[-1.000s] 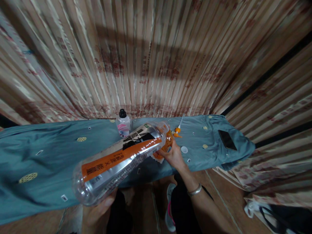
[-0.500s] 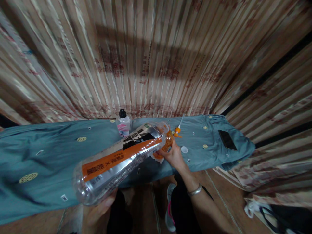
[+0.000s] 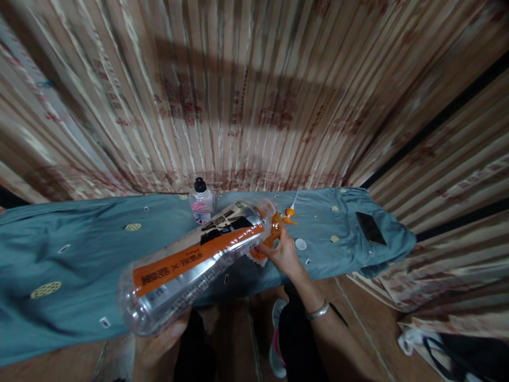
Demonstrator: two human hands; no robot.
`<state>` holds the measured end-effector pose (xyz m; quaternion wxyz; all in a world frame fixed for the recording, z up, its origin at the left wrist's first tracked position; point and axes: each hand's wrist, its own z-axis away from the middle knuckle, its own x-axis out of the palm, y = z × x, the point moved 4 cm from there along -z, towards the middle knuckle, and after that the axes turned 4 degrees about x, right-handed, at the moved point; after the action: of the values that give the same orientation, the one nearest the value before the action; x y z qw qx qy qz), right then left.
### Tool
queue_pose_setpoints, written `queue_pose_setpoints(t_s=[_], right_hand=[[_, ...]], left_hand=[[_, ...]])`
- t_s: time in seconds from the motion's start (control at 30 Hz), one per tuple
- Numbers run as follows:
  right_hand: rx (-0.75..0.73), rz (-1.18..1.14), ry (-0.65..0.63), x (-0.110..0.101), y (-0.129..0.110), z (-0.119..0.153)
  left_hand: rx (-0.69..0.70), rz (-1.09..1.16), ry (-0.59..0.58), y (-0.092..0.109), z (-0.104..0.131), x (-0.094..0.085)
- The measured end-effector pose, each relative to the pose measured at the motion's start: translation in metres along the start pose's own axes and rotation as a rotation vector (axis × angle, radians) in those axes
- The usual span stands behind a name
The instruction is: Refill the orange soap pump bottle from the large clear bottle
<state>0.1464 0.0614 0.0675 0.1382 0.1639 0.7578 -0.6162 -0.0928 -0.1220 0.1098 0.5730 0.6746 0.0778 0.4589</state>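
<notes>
A large clear plastic bottle (image 3: 199,260) with an orange, white and black label is tilted, its base low at the left and its neck at the right. My left hand (image 3: 167,337) supports it from below near the base, the fingers partly hidden behind it. My right hand (image 3: 284,252) is closed around an orange see-through bottle (image 3: 275,228), which meets the clear bottle's neck. The orange bottle is largely hidden by the hand and the big bottle. Behind it lies an orange pump top (image 3: 290,213) with a thin tube. Whether liquid is flowing, I cannot make out.
A small clear bottle with a black cap (image 3: 201,201) stands at the back of the cloth-covered surface (image 3: 95,249). A white round cap (image 3: 301,244) lies right of my right hand, and a black phone (image 3: 371,228) farther right. A pleated curtain (image 3: 246,106) hangs behind.
</notes>
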Motion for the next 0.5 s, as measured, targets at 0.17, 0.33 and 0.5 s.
queue_pose_setpoints(t_s=[0.17,0.33,0.5], right_hand=[[-0.011,0.003,0.008,-0.0001,0.0007,-0.0002],[-0.016,0.007,0.001,0.0013,0.0022,-0.0012],[-0.011,-0.009,0.025,0.0018,0.0042,-0.0013]], left_hand=[[0.068,-0.021,0.010,0.0091,0.0028,0.0091],[0.046,-0.020,0.022,0.0092,0.0023,0.0101],[0.051,-0.018,-0.005,0.0083,0.0009,0.0083]])
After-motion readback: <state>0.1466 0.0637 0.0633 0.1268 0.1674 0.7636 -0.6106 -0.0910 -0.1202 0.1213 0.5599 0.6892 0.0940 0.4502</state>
